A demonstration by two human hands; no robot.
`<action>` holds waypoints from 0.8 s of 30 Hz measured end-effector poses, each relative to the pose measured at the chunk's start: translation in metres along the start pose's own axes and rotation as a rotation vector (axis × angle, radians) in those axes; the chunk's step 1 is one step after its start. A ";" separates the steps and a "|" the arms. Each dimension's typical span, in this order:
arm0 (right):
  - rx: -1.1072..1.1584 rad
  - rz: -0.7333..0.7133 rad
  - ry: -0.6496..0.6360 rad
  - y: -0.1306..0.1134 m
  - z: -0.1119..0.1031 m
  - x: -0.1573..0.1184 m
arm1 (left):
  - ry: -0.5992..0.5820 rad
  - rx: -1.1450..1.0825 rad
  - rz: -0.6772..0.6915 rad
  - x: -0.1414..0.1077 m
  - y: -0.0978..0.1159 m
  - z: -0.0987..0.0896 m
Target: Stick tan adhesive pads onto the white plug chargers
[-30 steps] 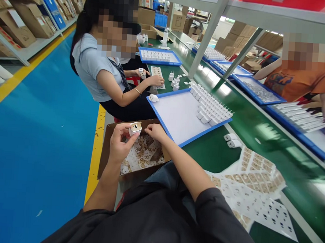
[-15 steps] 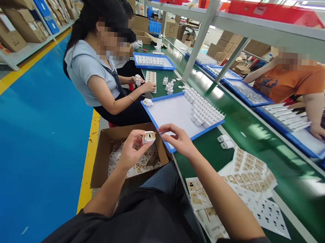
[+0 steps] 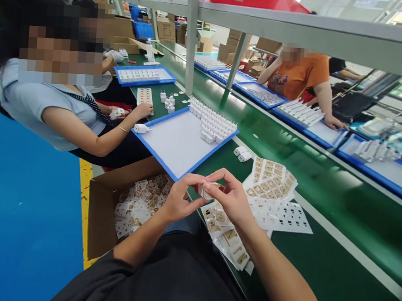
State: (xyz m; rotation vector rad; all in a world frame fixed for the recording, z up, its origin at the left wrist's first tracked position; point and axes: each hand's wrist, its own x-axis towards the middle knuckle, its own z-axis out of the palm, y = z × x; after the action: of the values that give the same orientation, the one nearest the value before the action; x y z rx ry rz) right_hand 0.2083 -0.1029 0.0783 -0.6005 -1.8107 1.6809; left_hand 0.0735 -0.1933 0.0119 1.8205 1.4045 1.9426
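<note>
A white charger plug (image 3: 206, 191) sits between my two hands, above the edge of the green bench. My left hand (image 3: 181, 197) grips it from the left with thumb and fingers. From the other side, my right hand (image 3: 230, 195) has its thumb and fingers closed on the same plug, hiding part of it. Just beyond lies a blue-rimmed tray (image 3: 169, 141) with rows of white charger plugs (image 3: 211, 121) on its right side and a single plug (image 3: 141, 128) at its left corner. Sticker sheets (image 3: 270, 177) with tan pieces are spread right of my hands.
A cardboard box (image 3: 101, 217) full of discarded sheets stands left of my lap. Two plugs (image 3: 242, 154) lie beside the tray. A co-worker in light blue (image 3: 29, 108) sits at left, and another person in orange (image 3: 294, 76) works across the bench. A shelf post (image 3: 191, 45) rises behind.
My right hand has come down onto the plug, and both hands now meet on it. The view has turned right, and the peeled gold piece is no longer visible on the plug's face.
</note>
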 end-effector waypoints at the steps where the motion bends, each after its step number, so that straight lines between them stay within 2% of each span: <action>1: 0.001 0.007 0.019 -0.002 -0.005 -0.003 | -0.004 -0.014 0.002 0.001 0.001 0.005; 4: -0.004 0.014 0.028 -0.008 -0.023 -0.012 | -0.014 -0.051 -0.012 0.002 0.001 0.019; 9: -0.062 -0.033 -0.042 -0.009 -0.042 -0.029 | -0.018 -0.095 -0.033 0.007 0.003 0.035; 17: 0.080 -0.125 0.096 0.004 -0.045 -0.034 | 0.027 -0.129 0.053 0.010 0.001 0.052; 24: 0.088 -0.140 0.066 0.008 -0.048 -0.035 | 0.062 -0.190 0.052 0.013 -0.004 0.058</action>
State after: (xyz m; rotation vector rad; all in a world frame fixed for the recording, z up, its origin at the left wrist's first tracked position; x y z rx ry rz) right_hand 0.2661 -0.0912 0.0676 -0.4740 -1.6831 1.6187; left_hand 0.1166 -0.1525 0.0096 1.7414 1.1540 2.0950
